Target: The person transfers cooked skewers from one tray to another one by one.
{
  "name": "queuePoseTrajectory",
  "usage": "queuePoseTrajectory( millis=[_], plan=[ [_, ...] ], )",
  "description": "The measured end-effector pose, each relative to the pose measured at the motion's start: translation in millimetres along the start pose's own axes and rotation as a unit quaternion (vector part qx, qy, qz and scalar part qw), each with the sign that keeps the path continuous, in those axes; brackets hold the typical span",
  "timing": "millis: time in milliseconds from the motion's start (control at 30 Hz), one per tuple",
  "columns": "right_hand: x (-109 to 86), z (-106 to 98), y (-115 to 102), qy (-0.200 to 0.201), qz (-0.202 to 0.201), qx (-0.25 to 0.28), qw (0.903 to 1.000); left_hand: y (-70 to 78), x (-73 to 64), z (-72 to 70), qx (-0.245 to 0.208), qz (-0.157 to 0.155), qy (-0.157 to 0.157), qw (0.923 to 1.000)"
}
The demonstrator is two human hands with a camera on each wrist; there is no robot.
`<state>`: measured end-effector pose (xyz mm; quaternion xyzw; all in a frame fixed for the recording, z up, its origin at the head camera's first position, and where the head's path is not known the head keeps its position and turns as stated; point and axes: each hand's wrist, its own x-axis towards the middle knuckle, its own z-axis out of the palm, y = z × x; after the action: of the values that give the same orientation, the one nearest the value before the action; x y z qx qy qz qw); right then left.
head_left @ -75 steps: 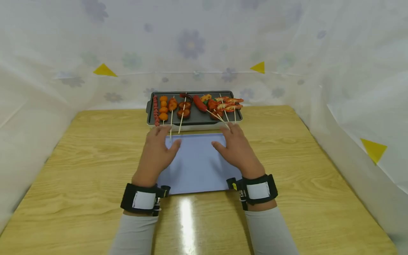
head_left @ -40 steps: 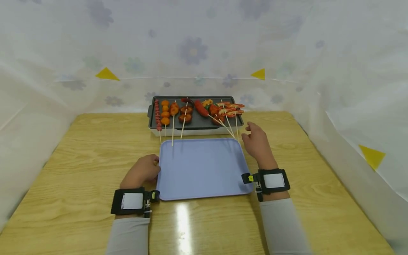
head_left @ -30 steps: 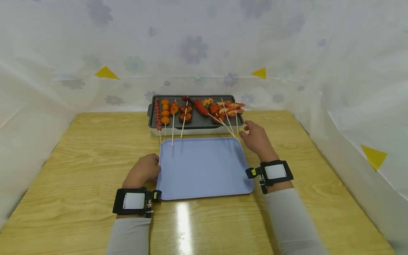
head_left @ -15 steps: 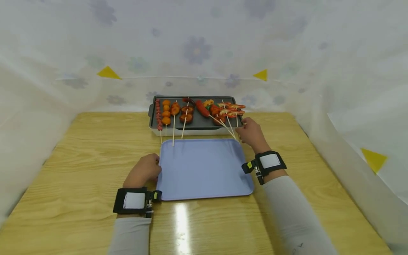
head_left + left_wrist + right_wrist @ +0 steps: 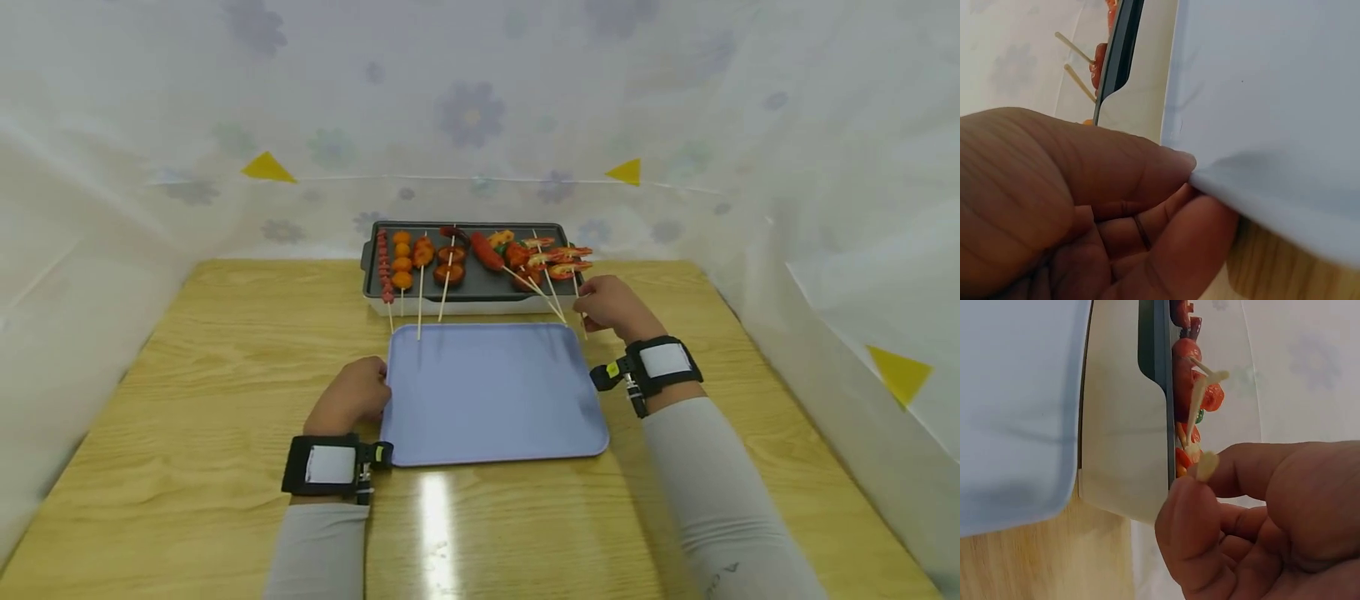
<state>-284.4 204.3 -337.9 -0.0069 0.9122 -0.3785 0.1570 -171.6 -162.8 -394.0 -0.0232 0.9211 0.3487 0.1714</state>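
My left hand [image 5: 349, 397] pinches the left edge of a pale blue tray [image 5: 495, 392]. The left wrist view has the thumb [image 5: 1147, 164] over the tray's rim and a finger below it. At the far right, my right hand [image 5: 615, 307] pinches the stick of the rightmost shrimp skewer [image 5: 570, 271]. Its blunt stick end [image 5: 1208, 467] pokes out between thumb and finger in the right wrist view. The shrimp lie at the right end of a dark grill pan [image 5: 483, 288], partly past its rim.
Other skewers lie across the pan: red pieces [image 5: 384, 262], orange balls [image 5: 402, 263], mushroom caps [image 5: 450, 273] and a red sausage [image 5: 487, 252]. Several sticks overhang the front, some above the tray's far edge. A floral sheet [image 5: 472, 117] hangs behind the wooden table [image 5: 247, 367].
Both hands were open over the tray. My left hand moved to its left edge and gripped it; my right hand moved right, then in to the shrimp skewer's stick and pinched it.
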Motion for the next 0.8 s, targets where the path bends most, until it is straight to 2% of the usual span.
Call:
queuePoseTrajectory(
  millis=[267,600,667,800],
  plan=[
    [-7.4,-4.9,4.7,-0.035,-0.002,-0.012,0.9993,3.2,-3.4,-1.4,0.005,0.005,0.003,1.0],
    [-11.1,-4.3,15.8,-0.043,-0.01,-0.009,0.999,5.9,-2.5,-3.4,0.001,-0.007,-0.008,0.9999],
    [-11.7,-5.1,17.6,-0.037,-0.01,-0.02,0.9991,5.6,-2.1,-3.5,0.002,-0.008,-0.007,0.9999],
    [-15.8,-6.4,22.7,-0.021,-0.022,-0.075,0.9968,3.2,-0.4,-0.8,0.006,-0.006,-0.009,0.9999]
  ],
)
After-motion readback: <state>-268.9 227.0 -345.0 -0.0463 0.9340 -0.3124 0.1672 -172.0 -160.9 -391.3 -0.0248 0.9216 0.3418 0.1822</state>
